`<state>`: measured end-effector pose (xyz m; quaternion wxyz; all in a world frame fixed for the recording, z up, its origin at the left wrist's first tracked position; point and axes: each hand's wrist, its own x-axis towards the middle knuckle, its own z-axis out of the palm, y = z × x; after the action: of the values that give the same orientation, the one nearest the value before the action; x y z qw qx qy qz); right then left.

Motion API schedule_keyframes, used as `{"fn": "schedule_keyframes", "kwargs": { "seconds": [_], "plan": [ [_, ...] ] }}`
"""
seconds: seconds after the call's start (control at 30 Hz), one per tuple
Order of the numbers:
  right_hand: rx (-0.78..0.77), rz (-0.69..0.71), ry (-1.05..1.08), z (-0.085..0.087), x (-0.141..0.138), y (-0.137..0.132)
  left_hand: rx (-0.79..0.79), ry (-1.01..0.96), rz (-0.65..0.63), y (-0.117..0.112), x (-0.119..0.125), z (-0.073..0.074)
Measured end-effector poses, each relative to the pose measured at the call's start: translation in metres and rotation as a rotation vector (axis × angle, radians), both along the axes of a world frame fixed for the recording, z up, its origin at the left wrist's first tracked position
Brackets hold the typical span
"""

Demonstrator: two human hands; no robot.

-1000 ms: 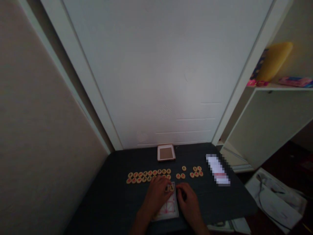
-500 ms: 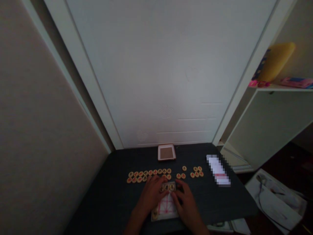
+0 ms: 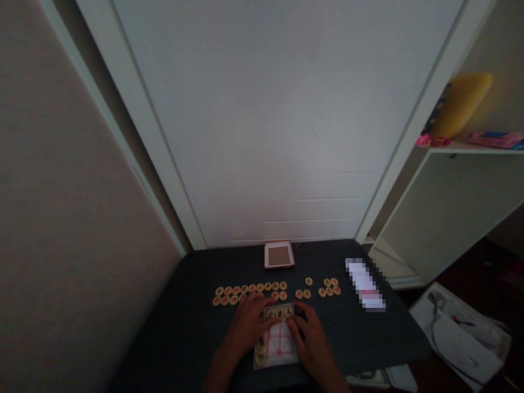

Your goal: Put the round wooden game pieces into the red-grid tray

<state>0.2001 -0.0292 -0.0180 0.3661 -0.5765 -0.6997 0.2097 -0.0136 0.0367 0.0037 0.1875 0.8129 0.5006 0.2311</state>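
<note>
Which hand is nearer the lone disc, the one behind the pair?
Right. The right hand is on the near side of the lone disc, roughly in line with it beyond the pair; the left hand is farther off, nearer the viewer and well to its left.

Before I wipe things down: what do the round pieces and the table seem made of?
Round pieces: probably wood, possibly plastic; tan, matte-looking faces with red or dark markings. Table: perhaps laminate or painted board; its dull, dark top shows little glare.
</note>
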Motion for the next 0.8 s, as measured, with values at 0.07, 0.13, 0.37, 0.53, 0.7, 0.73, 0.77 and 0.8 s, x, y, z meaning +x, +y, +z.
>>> {"fn": "schedule_keyframes", "kwargs": {
  "seconds": [0.07, 0.13, 0.37, 0.53, 0.7, 0.73, 0.77, 0.8],
  "plan": [
    [0.004, -0.003, 0.006, -0.001, 0.000, 0.000, 0.008, -0.002, 0.005, 0.000, -0.001, 0.000],
    [0.018, -0.004, 0.022, -0.002, 0.001, 0.001, 0.024, -0.011, 0.003, -0.001, -0.002, 0.000],
    [0.080, -0.083, 0.150, -0.005, 0.006, 0.006, 0.141, -0.094, 0.146, -0.009, -0.028, -0.006],
    [0.088, -0.122, 0.221, -0.006, 0.007, 0.010, 0.128, -0.160, 0.268, -0.015, -0.057, -0.016],
    [0.068, -0.119, 0.246, -0.006, 0.006, 0.010, 0.031, -0.181, 0.304, -0.023, -0.073, -0.026],
    [0.056, -0.123, 0.247, -0.006, 0.006, 0.010, 0.021, -0.184, 0.313, -0.024, -0.074, -0.027],
    [0.044, -0.131, 0.248, -0.005, 0.006, 0.009, 0.016, -0.187, 0.323, -0.024, -0.075, -0.029],
    [0.033, -0.143, 0.252, -0.005, 0.006, 0.008, 0.012, -0.188, 0.329, -0.024, -0.075, -0.030]
  ]
}}
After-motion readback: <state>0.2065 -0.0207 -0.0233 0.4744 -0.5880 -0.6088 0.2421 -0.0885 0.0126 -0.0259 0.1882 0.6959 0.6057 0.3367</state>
